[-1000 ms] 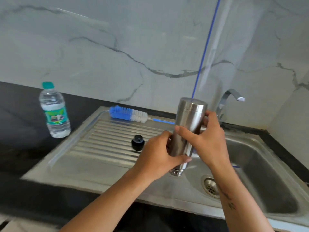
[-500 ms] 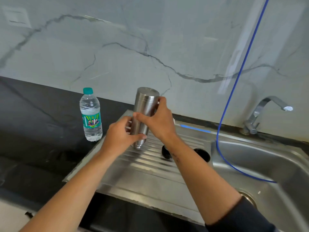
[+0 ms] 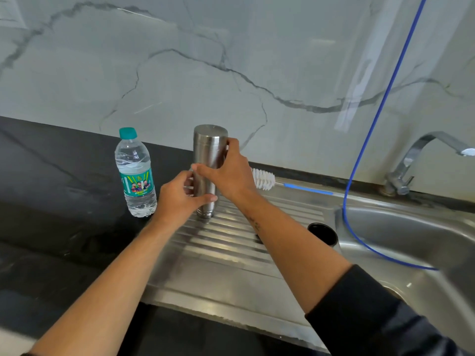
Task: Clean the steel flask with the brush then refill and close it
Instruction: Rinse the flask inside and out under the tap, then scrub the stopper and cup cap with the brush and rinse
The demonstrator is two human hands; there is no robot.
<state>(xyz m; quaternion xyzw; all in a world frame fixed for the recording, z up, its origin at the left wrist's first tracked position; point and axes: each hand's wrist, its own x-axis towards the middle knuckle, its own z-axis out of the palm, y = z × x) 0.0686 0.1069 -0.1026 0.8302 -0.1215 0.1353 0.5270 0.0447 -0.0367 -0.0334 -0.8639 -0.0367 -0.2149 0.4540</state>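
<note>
The steel flask [image 3: 209, 147] is upside down, its open mouth down on the ribbed draining board [image 3: 231, 265] near the board's back left corner. My left hand [image 3: 177, 199] grips its lower part from the left. My right hand [image 3: 231, 170] grips its middle from the right. The bottle brush [image 3: 264, 179], white bristles and blue handle, lies along the back of the board, partly hidden by my right hand. A black cup-like cap [image 3: 322, 233] stands on the board by the basin. The small black stopper is mostly hidden under my right forearm.
A plastic water bottle [image 3: 136, 176] with a teal cap stands on the black counter [image 3: 51, 201] left of the flask. The sink basin [image 3: 411, 242] and tap [image 3: 416, 160] are at the right. A blue cord [image 3: 372, 129] hangs down into the basin.
Both hands carried the upside-down flask from over the basin leftward to the draining board and lowered its mouth onto the ribs.
</note>
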